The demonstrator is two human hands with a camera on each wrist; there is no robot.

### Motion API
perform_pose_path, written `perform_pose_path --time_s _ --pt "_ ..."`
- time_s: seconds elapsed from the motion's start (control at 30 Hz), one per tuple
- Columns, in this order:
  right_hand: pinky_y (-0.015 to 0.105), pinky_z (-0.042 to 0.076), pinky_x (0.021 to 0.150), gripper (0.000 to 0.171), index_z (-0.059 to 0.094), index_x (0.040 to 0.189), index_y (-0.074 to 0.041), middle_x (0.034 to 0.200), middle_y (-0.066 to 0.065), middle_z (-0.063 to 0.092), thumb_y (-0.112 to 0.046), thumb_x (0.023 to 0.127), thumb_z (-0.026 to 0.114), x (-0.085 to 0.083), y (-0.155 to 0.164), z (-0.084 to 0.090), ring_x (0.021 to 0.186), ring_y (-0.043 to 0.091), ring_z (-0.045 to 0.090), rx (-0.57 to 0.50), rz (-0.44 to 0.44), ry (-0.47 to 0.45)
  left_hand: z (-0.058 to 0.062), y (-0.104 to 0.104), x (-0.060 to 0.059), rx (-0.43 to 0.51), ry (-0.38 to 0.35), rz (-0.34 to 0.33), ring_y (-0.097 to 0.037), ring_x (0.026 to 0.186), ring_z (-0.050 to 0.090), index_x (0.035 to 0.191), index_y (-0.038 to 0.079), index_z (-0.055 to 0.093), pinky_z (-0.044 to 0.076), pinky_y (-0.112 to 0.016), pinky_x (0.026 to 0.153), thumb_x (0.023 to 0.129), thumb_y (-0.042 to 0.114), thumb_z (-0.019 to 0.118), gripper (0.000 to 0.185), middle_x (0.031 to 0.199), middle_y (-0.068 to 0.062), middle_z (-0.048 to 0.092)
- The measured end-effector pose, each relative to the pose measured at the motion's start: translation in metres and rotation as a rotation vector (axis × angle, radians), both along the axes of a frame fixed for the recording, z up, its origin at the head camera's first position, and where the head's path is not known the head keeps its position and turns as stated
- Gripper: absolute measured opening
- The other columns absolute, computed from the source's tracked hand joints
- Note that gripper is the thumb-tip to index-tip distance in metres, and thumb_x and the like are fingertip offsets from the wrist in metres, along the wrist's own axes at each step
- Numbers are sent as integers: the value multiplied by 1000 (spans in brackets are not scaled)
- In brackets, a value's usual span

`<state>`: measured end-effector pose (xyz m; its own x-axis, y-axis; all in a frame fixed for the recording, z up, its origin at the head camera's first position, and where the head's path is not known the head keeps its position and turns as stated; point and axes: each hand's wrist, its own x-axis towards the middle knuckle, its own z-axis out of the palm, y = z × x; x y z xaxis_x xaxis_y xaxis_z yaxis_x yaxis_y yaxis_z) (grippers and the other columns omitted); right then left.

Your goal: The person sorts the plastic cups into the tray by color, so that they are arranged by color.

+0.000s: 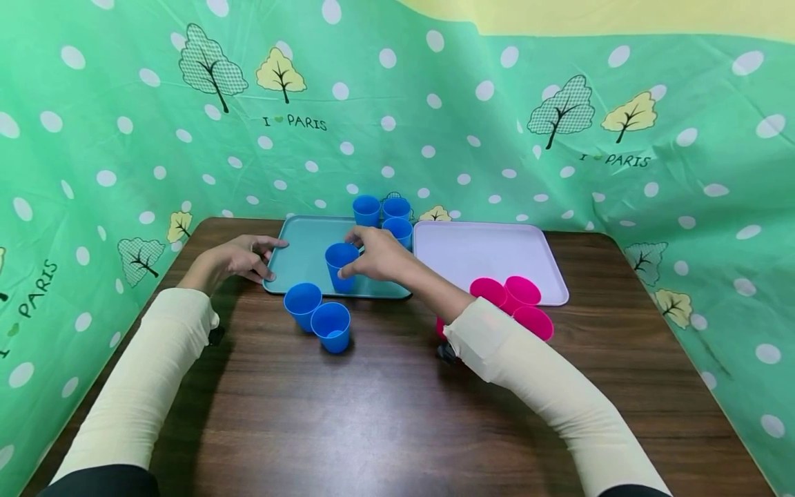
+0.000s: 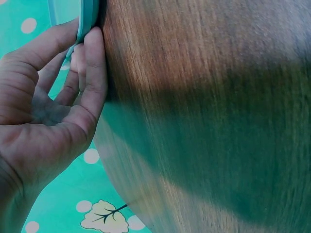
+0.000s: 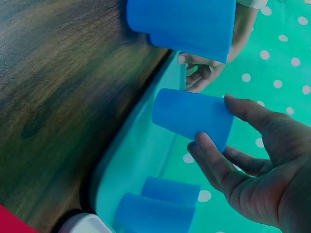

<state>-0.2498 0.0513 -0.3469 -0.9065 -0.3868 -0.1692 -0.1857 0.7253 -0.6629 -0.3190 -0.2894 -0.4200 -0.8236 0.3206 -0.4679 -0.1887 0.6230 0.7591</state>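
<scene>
My right hand [image 1: 381, 255] holds a blue cup [image 1: 336, 266] near its rim, thumb on one side and fingers on the other. The cup stands upright over the front part of the teal tray [image 1: 298, 241], its base close to the tray's surface. At the tray's left edge, my left hand [image 1: 242, 257] pinches the rim [image 2: 87, 19], as the left wrist view shows. Three more blue cups [image 1: 366, 209] stand grouped at the tray's back right, partly behind my right hand. Two blue cups [image 1: 331, 328] stand side by side on the table just in front of the tray.
A pale lavender tray [image 1: 478, 245] lies right beside the teal one. Several pink cups [image 1: 533, 322] stand at its front edge, partly hidden by my right forearm. The brown wooden table [image 1: 373, 414] reaches back to a green dotted curtain [image 1: 385, 103].
</scene>
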Motion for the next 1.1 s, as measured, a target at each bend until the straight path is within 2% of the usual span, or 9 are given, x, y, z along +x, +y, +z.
perform_pose_path --time_s 0.23,0.5,0.67,0.73,0.8,0.9,0.97,1.1 --pt "51 57 120 74 61 158 -9 159 13 64 -30 96 94 -4 -3 -12 147 33 60 -1 -69 16 1 1 0 4 0 -2 -20 95 59 176 6 37 66 -35 80 94 -12 82 96 113 -7 49" --pt "56 53 125 77 55 164 -8 164 15 60 -30 99 91 -7 -7 -15 154 35 55 1 -169 50 0 0 0 -2 4 -2 -20 95 58 176 6 37 66 -35 80 93 -12 82 96 112 -7 49" --pt "56 54 124 77 56 164 -10 166 14 59 -32 99 91 -15 -8 -20 153 34 57 23 -231 70 0 1 0 -2 6 -1 -20 95 58 176 6 37 66 -35 80 94 -12 82 95 112 -7 49" --pt "54 55 123 79 57 163 -13 165 11 61 -36 97 92 -29 -7 -30 151 32 59 44 -247 71 0 1 1 -4 9 -4 -20 94 58 176 6 37 66 -35 80 94 -12 82 95 113 -7 49" --pt "53 55 123 80 57 163 -14 164 9 62 -39 96 93 -38 -6 -36 151 31 60 64 -251 69 0 1 1 -6 12 -6 -20 94 58 176 6 38 66 -35 80 94 -12 82 95 114 -8 50" --pt "53 56 122 83 57 164 -14 163 10 63 -41 94 94 -43 -4 -36 150 31 61 88 -233 68 0 1 1 -7 14 -8 -21 94 58 176 6 38 66 -35 80 94 -12 82 95 115 -8 50" --pt "54 55 123 84 56 164 -10 163 14 63 -40 95 93 -34 -3 -24 149 33 62 106 -210 72 0 1 1 -5 13 -6 -20 94 58 176 6 38 66 -35 80 94 -12 82 95 115 -8 50" --pt "48 61 114 91 59 162 -8 159 15 67 -47 89 97 -36 0 -22 137 28 69 152 -169 101 -1 0 1 -1 13 -6 -20 94 58 176 6 37 66 -35 80 94 -12 82 95 114 -7 50"
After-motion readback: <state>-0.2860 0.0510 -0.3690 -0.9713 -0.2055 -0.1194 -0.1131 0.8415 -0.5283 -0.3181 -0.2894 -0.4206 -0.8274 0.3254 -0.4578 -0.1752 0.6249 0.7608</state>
